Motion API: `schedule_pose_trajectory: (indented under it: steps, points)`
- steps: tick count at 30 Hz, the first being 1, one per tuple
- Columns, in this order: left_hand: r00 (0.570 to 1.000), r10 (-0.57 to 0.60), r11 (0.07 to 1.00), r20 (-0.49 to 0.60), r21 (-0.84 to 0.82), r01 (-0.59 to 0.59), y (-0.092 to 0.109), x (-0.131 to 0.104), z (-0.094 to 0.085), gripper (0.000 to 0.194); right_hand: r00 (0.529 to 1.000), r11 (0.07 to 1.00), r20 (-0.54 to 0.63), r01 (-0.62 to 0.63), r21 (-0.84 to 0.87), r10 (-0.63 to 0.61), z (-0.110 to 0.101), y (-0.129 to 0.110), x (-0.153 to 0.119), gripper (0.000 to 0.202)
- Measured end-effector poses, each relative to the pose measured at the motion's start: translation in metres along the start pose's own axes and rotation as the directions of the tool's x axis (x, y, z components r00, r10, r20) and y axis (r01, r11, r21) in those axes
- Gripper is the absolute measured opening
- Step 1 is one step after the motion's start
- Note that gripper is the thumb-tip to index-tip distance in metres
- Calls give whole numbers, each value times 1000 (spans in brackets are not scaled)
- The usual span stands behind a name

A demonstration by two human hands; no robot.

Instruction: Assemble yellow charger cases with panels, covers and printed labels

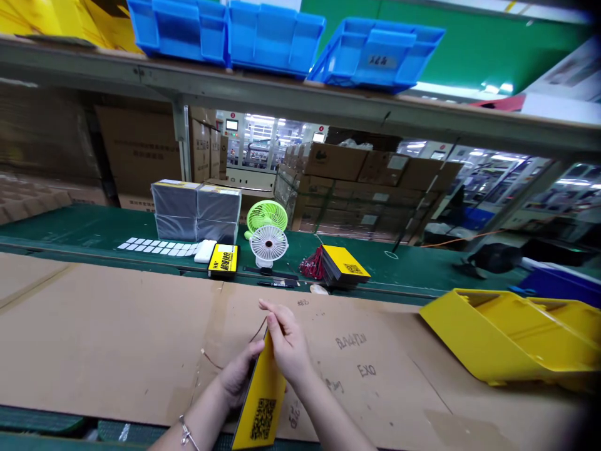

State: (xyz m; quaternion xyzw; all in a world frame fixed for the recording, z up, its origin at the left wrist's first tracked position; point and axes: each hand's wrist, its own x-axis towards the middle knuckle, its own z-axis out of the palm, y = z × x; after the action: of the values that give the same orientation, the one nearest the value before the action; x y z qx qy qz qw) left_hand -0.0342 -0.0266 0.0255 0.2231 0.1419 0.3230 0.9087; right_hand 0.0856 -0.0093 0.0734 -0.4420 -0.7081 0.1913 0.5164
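Observation:
Over the cardboard, a flat yellow pack (pixel 261 401) with a black QR code is held tilted nearly on edge. My left hand (pixel 240 374) is closed round its left side, fingers partly hidden behind it. At the upper end my right hand (pixel 287 343) is closed, its thumb and fingertips pinching the edge. A thin dark wire (pixel 257 331) rises to the right fingertips. Left of the pack, another wire end with a small pale connector (pixel 203 352) sticks out above the cardboard.
A cardboard sheet (pixel 117 338) covers the bench. Behind stand a stack of yellow-topped packs (pixel 347 263) with red wires, a yellow-and-black box (pixel 223 259), a white fan (pixel 268 244), a green fan (pixel 267 214) and wrapped grey blocks (pixel 197 213). Yellow bins (pixel 498 338) sit right; blue bins (pixel 277 37) line the shelf above.

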Motion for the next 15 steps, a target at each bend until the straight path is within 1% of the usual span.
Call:
schedule_pose_trajectory:
  steps: [2, 5, 7, 9, 11, 12, 13, 15]
  points:
    - [999, -3, 1000, 32, -6, 3, 0, 0, 2, 48, 1000, 998, 4, 17, -55, -17, -1, 5, -5, 33]
    - [998, 50, 998, 46, -48, -48, 2, 1, -1, 54, 999, 975, 46, 28, -222, -18, -4, 11, -12, 42]
    - [996, 80, 994, 32, -82, -77, 4, 3, -6, 58, 992, 936, 121, 77, -344, -37, -8, 12, -18, 49]
    - [994, 111, 988, 0, -109, -110, 7, 5, -10, 62, 967, 887, 242, 180, -425, -80, -16, 11, -25, 53]
    - [984, 172, 975, -35, -136, -175, 10, 6, -10, 62, 924, 849, 371, 264, -457, -87, -32, 8, -33, 52]
    - [977, 208, 966, -52, -148, -213, 13, 5, -9, 61, 904, 843, 422, 275, -462, -64, -44, 8, -37, 50]
    - [969, 237, 957, -64, -157, -245, 15, 4, -8, 60, 889, 849, 456, 262, -459, -28, -59, 8, -42, 47]
    - [962, 262, 946, -81, -175, -272, 20, 0, -5, 62, 869, 882, 492, 193, -430, 49, -98, 11, -54, 38]
